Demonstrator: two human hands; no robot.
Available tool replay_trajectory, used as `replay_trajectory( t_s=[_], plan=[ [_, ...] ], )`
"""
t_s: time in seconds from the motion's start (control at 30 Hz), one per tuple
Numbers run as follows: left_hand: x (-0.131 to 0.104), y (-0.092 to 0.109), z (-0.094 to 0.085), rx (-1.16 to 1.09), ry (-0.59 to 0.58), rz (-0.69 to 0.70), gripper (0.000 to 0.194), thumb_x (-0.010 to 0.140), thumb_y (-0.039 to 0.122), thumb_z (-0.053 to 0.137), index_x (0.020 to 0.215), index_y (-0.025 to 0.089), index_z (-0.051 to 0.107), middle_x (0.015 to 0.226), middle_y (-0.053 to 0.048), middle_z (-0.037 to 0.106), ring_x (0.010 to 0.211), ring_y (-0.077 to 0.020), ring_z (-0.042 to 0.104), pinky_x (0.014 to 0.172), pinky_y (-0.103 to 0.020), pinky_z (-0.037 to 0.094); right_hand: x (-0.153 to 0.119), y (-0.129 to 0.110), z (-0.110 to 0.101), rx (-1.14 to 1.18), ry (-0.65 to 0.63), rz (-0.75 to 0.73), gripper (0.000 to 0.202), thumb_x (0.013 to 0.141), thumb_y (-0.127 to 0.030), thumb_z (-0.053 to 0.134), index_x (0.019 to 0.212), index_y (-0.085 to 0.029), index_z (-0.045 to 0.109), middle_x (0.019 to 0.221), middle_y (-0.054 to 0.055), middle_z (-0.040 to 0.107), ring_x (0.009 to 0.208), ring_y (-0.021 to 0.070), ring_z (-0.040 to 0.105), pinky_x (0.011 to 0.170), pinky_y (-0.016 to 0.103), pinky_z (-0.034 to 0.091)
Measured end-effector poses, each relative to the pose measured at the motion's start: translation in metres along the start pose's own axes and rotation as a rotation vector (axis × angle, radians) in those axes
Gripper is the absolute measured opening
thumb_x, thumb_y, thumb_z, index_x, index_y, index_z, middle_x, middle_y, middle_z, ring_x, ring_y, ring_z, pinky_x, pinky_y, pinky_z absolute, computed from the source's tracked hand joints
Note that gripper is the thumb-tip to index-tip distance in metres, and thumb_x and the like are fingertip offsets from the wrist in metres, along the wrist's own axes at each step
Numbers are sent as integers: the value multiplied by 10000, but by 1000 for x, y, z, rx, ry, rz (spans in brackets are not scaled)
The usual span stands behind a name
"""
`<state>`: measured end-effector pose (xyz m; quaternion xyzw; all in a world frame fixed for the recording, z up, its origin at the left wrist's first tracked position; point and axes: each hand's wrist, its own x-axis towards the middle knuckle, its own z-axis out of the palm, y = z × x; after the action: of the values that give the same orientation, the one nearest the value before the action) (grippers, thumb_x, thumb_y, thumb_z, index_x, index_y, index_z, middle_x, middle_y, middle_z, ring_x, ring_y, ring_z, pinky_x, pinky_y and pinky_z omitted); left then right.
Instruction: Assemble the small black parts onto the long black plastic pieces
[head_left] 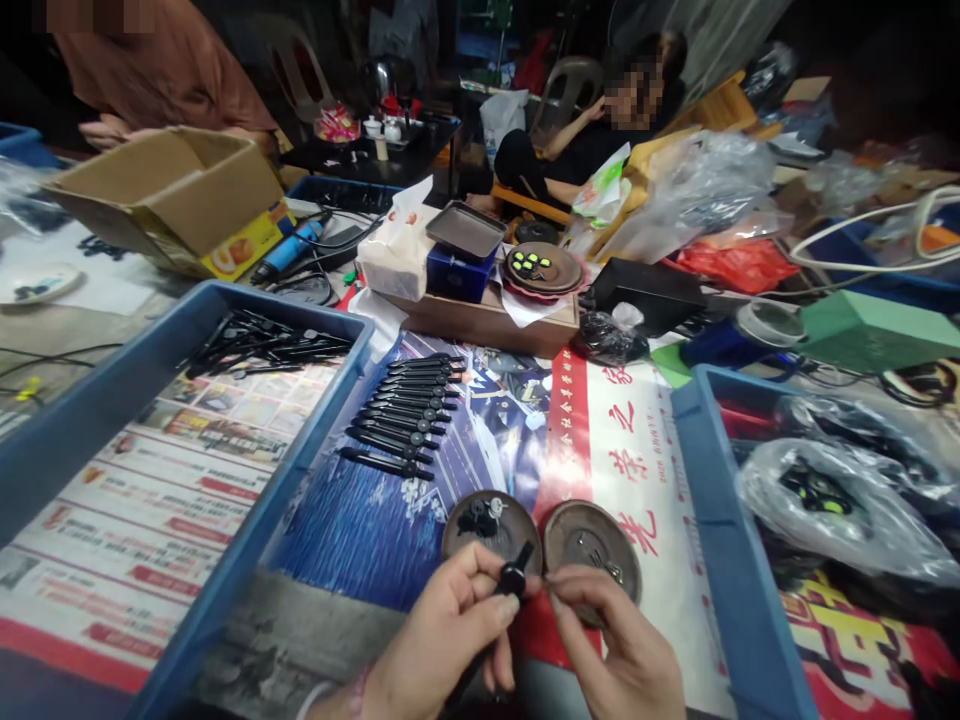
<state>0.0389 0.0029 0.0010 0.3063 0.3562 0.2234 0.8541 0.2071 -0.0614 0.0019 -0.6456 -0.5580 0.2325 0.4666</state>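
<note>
My left hand grips a slim black plastic part with a round disc on it, held above the near edge of two brown dishes. Close beside it, my right hand has thumb and forefinger pinched near the part's side; whatever is between them is too small to make out. The left dish holds small black and pale round pieces. In the right dish lie small metal pieces. Several similar black parts lie in a neat row on the poster beyond the dishes.
A blue tray at left holds a pile of black parts. At right, another blue tray contains plastic bags. Behind stand a cardboard box, a tissue pack and a plate with yellow-green pieces. Two people sit farther back.
</note>
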Motion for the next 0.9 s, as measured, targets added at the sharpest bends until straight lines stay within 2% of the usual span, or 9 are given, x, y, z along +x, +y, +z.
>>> replay_trajectory(
  t_s=[0.13, 0.27, 0.4, 0.57, 0.7, 0.9],
  plan=[
    [11, 1, 16, 9, -24, -11, 288, 850, 411, 683, 916, 177, 529, 553, 66, 579, 383, -49, 478, 419, -137, 367, 4, -2, -6, -83, 21, -58, 147, 920, -120, 549, 859, -225, 630, 849, 29, 690, 785, 141, 695, 713, 175, 557],
    [23, 4, 35, 31, -40, -18, 284, 844, 396, 687, 919, 178, 520, 569, 66, 578, 397, -54, 497, 429, -138, 375, 11, -1, -23, -76, 54, -35, 140, 926, -142, 553, 869, -234, 641, 832, 12, 693, 774, 130, 694, 715, 155, 550],
    [29, 4, 45, 34, -54, -27, 302, 841, 409, 692, 935, 170, 534, 627, 53, 593, 408, -54, 524, 423, -140, 370, 10, 6, -36, 3, 87, 12, 130, 926, -173, 576, 888, -252, 673, 844, 6, 713, 798, 135, 703, 717, 149, 559],
    [32, 0, 44, 27, -71, -40, 276, 854, 392, 688, 953, 170, 556, 595, 46, 589, 420, -70, 531, 424, -146, 377, -1, 18, -32, 99, 145, 221, 69, 895, -236, 646, 920, -234, 710, 856, 33, 721, 797, 168, 714, 723, 193, 587],
    [33, 1, 40, -1, -68, -42, 267, 849, 377, 705, 927, 184, 539, 584, 48, 590, 418, -76, 530, 421, -147, 379, -2, 21, -21, 306, 232, 399, 118, 853, -302, 708, 940, -223, 720, 847, 50, 752, 760, 183, 738, 698, 217, 620],
    [32, 5, 39, -43, -92, -30, 277, 847, 389, 708, 922, 178, 547, 557, 50, 583, 401, -70, 508, 415, -142, 348, 4, 18, -16, 469, 249, 513, 199, 814, -361, 765, 962, -228, 764, 907, 62, 776, 814, 171, 743, 751, 202, 613]
  ],
)
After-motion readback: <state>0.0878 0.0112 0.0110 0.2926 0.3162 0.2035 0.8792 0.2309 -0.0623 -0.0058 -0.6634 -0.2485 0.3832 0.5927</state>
